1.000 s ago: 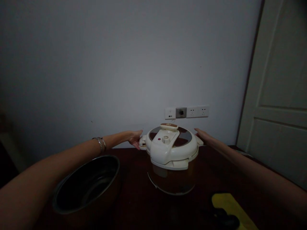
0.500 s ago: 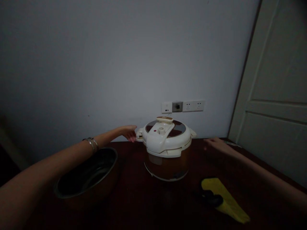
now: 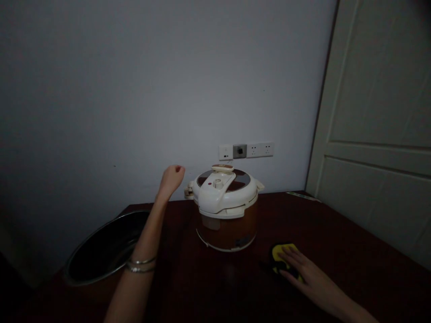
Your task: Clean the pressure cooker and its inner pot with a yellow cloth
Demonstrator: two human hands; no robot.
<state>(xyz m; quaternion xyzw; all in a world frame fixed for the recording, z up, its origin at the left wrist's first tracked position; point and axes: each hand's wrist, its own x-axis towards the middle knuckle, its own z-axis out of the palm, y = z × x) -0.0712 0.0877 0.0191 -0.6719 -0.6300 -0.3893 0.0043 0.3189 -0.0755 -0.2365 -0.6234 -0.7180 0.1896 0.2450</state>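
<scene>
Raised in front of the wall, my left hand point(image 3: 172, 179) is curled closed, a little left of the electric pressure cooker point(image 3: 223, 206). Nothing shows in it, and it looks apart from the cooker's left handle point(image 3: 189, 190). The cooker is white and brown, upright, with its lid on. At the lower right, my right hand point(image 3: 305, 269) lies over a yellow-and-black thing point(image 3: 279, 252), perhaps a cloth with a black piece on it. Its fingers are stretched across the top with the thumb apart, and they hide much of it.
A large dark pot point(image 3: 74, 280) stands at the left, partly behind my left forearm. Wall sockets point(image 3: 260, 150) are above the dark red table point(image 3: 340, 242). A thin flat strip point(image 3: 303, 196) lies by the far right edge, near a pale panelled door point(image 3: 373, 148).
My left hand has left the cooker's left handle, risen and curled closed. My right hand has come down and toward me onto the yellow-and-black thing. The view has turned slightly right.
</scene>
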